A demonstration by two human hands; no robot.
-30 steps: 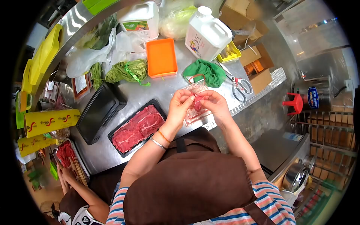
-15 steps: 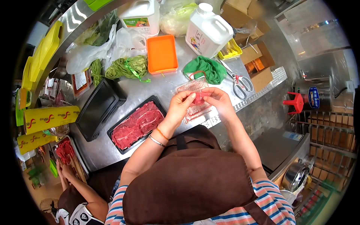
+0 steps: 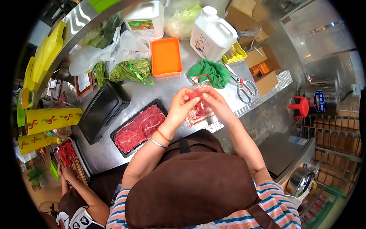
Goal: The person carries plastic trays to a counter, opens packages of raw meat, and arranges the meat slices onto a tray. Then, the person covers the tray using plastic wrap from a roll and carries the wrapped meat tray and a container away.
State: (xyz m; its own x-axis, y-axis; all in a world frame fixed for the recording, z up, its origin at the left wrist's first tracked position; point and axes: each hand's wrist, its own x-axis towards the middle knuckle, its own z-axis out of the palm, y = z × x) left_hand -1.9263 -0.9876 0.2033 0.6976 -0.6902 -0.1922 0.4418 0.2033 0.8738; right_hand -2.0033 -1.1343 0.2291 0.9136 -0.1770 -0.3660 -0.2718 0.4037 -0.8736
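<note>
My left hand (image 3: pixel 182 104) and my right hand (image 3: pixel 215 102) meet over the metal table, fingers pinched close together. Between them is a small strip of red meat (image 3: pixel 200 106), partly covered by the thumbs. Directly beneath lies a clear plastic tray (image 3: pixel 196 120), mostly hidden by my hands. A black tray (image 3: pixel 163 108) holding marbled slabs of raw red meat (image 3: pixel 139 129) rests left of my left wrist. Beyond the hands, a green cloth (image 3: pixel 212 73) is bunched up, and red-and-white scissors (image 3: pixel 244 86) lie to its right.
An empty black tray (image 3: pixel 101 114) leans at the left. Farther back are an orange tray (image 3: pixel 166 57), tied green vegetable bundles (image 3: pixel 131 70) and white jugs (image 3: pixel 211 34). At lower left, another person's hands (image 3: pixel 65 171) are near a tray of cut meat (image 3: pixel 66 152) and skewers.
My hands have drawn closer together, and the right fingers have curled in over the meat strip. The whole scene is shifted slightly within the view; the trays stay in place.
</note>
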